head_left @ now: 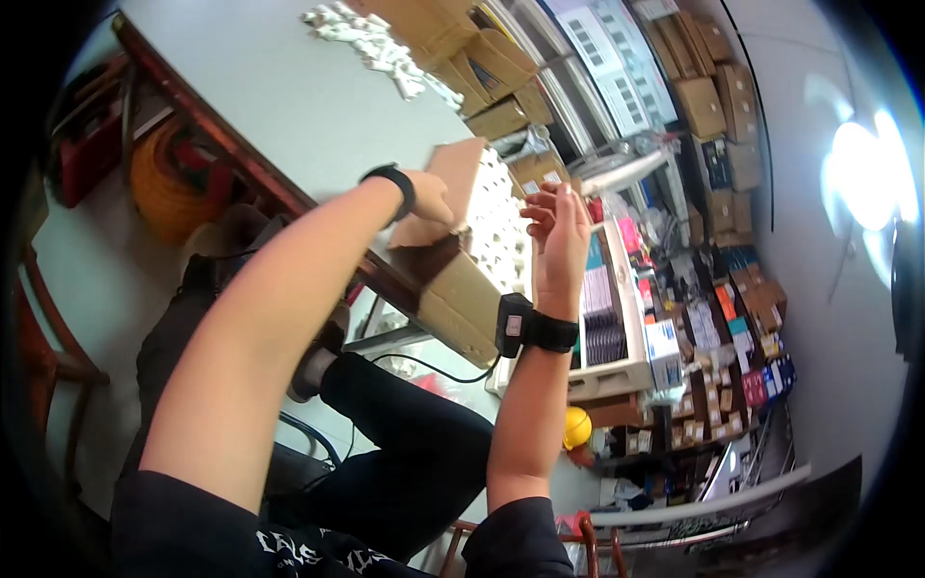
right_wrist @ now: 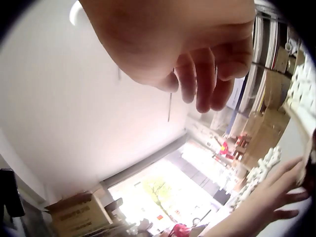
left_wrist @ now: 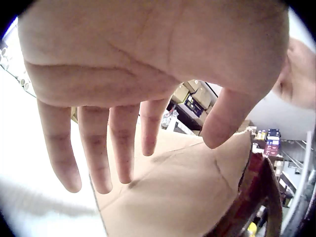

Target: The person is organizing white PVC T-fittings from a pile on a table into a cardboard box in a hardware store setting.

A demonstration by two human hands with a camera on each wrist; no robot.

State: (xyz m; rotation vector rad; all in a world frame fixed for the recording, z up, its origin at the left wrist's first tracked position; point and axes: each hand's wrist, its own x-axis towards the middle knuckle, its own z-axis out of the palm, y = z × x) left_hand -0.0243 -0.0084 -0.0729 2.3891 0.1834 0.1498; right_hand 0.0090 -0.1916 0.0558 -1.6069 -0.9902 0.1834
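An open cardboard box (head_left: 464,291) sits at the table's near edge, filled with several small white pieces (head_left: 501,223). My left hand (head_left: 431,197) rests on its raised flap (head_left: 455,166). The left wrist view shows the left hand (left_wrist: 143,64) with straight, spread fingers over the brown flap (left_wrist: 182,187). My right hand (head_left: 557,220) is raised beside the box, clear of it. In the right wrist view the right hand (right_wrist: 197,49) has loosely curled fingers with nothing seen in them. The left hand (right_wrist: 261,202) appears there at the lower right.
The grey table (head_left: 279,87) carries a heap of white pieces (head_left: 371,43) and more cardboard boxes (head_left: 482,58) at its far side. To the right stand a white crate (head_left: 617,323) and crowded shelves (head_left: 718,318). A yellow helmet (head_left: 576,426) lies on the floor.
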